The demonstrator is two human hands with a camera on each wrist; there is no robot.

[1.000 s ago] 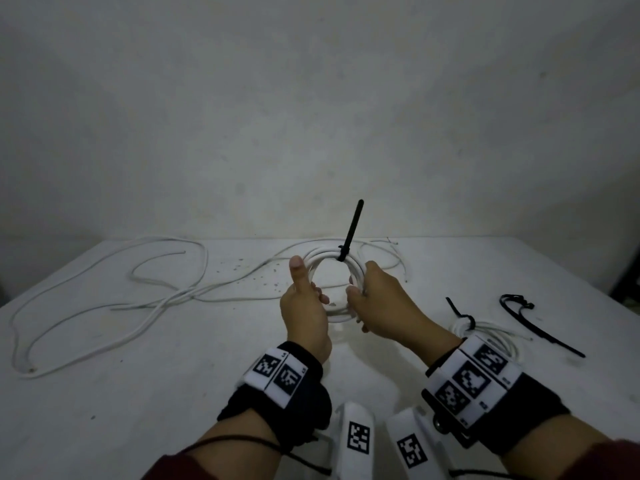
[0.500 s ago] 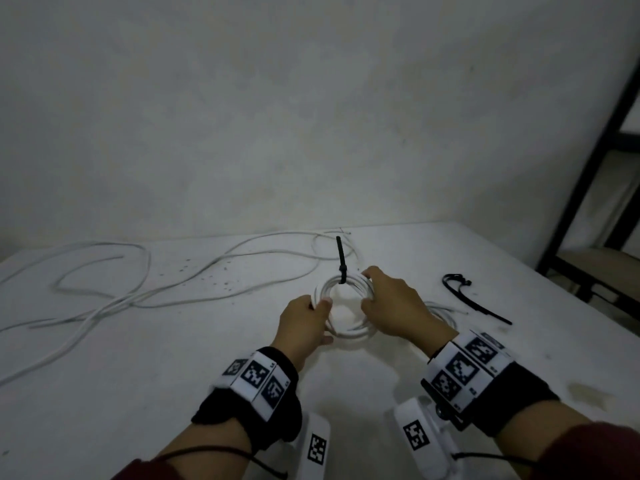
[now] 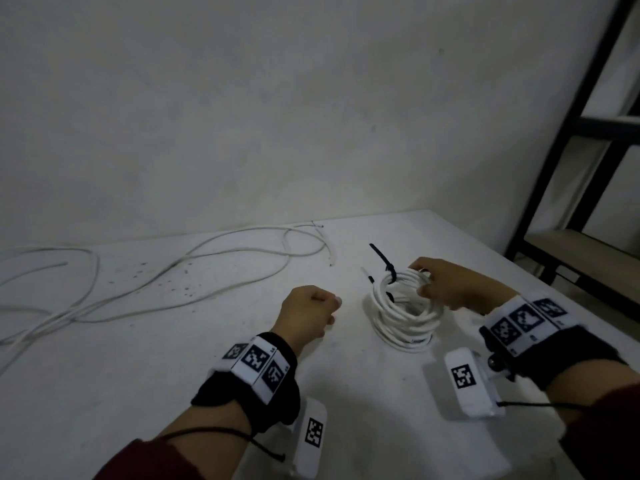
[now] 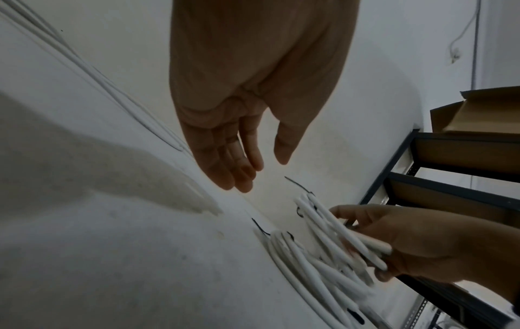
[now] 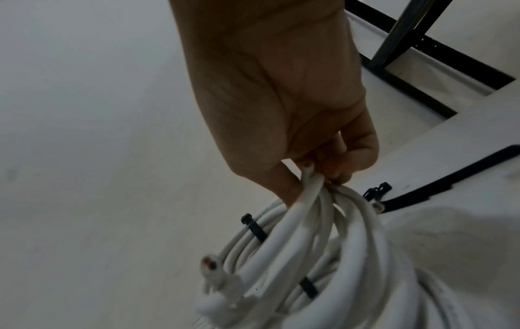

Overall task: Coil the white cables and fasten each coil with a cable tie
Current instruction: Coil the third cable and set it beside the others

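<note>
Gripping the tied cable coil [image 3: 403, 299] by its rim, the right hand [image 3: 453, 289] holds it over another coil [image 3: 405, 336] on the table [image 3: 173, 358]; left hand [image 3: 306, 311], loosely curled and empty, hangs beside it.

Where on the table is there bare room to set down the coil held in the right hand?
Bare table lies left of the left hand, nearer than the loose cable. More lies between the wrists. It is crowded under the right hand, where its tied coil sits over another coil.
</note>
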